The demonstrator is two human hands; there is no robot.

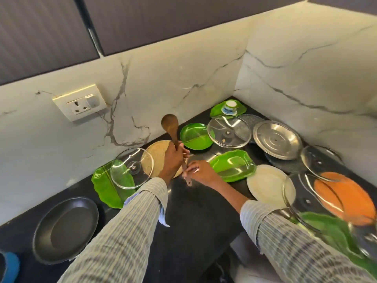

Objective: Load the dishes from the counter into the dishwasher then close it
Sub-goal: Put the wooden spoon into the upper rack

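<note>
left grip [173,158] clasping wooden spoon [170,127] upright; right grip [201,170] seemingly pinching second handle [186,176]; gather both firmly before lifting.

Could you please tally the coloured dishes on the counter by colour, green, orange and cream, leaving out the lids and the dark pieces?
Green dishes: 5 (the one at lower right is blurred)
Orange dish: 1
Cream dish: 1
Total: 7
</note>
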